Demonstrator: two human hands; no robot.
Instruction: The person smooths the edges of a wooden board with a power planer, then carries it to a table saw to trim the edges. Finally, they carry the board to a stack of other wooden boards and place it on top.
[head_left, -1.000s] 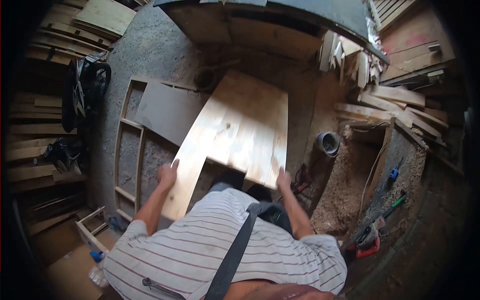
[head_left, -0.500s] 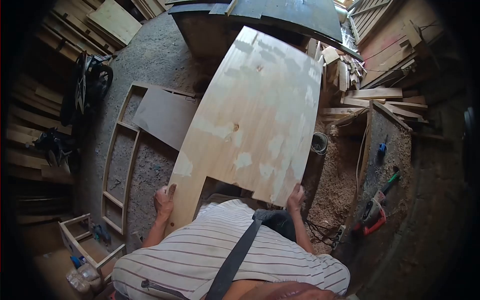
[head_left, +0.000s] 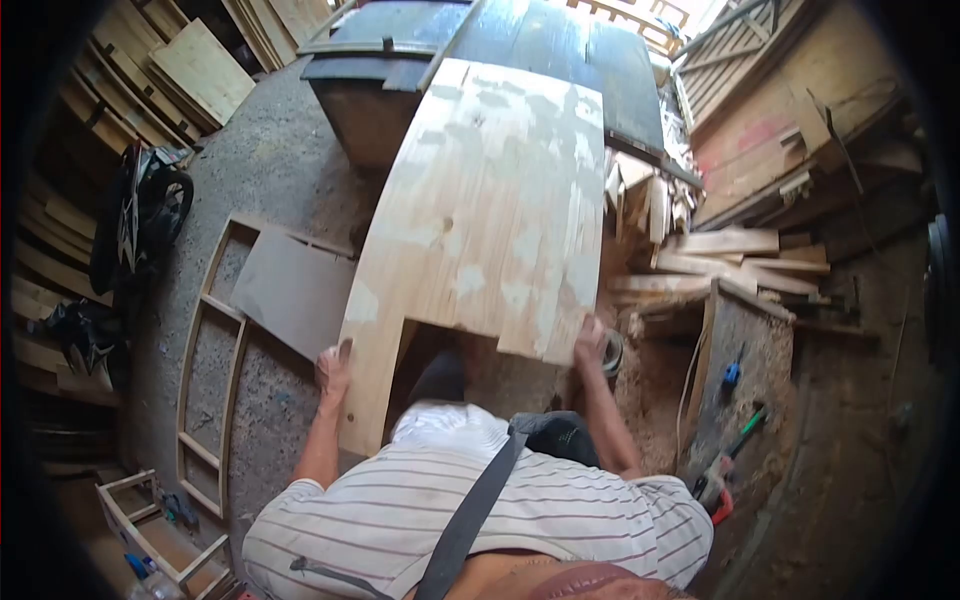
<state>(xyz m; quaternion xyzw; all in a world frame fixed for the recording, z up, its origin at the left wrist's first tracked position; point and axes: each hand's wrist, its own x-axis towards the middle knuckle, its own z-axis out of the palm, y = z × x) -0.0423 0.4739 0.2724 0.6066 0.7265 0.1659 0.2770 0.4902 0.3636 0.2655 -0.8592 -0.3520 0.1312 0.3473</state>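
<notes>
A large pale wooden panel [head_left: 480, 220] with grey-white filler patches and a rectangular notch in its near edge fills the middle of the head view. My left hand [head_left: 333, 368] grips its left edge near the close corner, thumb on top. On the right edge, beside the notched side, my right hand [head_left: 592, 345] is closed round the panel, its fingers partly hidden underneath. The panel's far end is at the near edge of a dark workbench top [head_left: 540, 45]; whether it rests there I cannot tell.
Wooden frames [head_left: 232, 350] and a grey board [head_left: 290, 290] lie on the left floor. A motorcycle [head_left: 140, 215] stands beyond. To the right are a bucket [head_left: 612, 352], scrap wood [head_left: 725, 245] and a bench [head_left: 735, 340] holding a red power tool [head_left: 718, 495].
The panel has moved forward and slightly left, its far end now overlapping the view of the dark workbench. Both my hands have gone forward with it, still gripping. The view has shifted.
</notes>
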